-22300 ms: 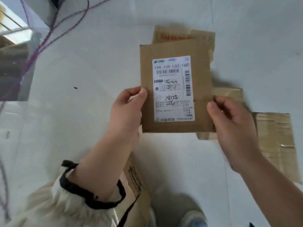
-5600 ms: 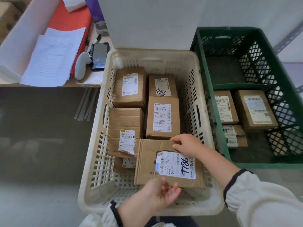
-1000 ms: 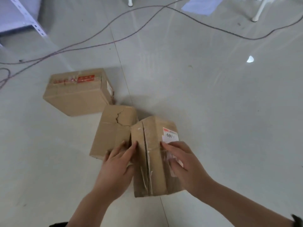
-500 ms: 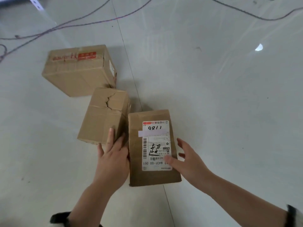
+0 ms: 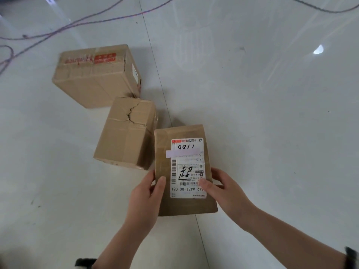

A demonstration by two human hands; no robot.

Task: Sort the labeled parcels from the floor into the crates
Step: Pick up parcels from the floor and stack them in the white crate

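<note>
A brown cardboard parcel (image 5: pixel 186 204) with a white shipping label, upside down to me, is held between both hands above the pale floor. My left hand (image 5: pixel 145 199) grips its left edge, thumb on the top face. My right hand (image 5: pixel 223 189) grips its right edge, thumb on the label. Two more parcels lie on the floor to the left: a cracked brown box (image 5: pixel 126 133) and, farther back, a larger box with red tape (image 5: pixel 95 76). No crate is in view.
Thin cables (image 5: pixel 77 24) run across the pale tiled floor at the top left and top right. A tile joint runs diagonally from the top centre down past the parcels.
The labelled parcel has been turned label-up and lifted off the floor. My left hand has left the cracked box and now grips the parcel; my right hand has closed on its right edge.
</note>
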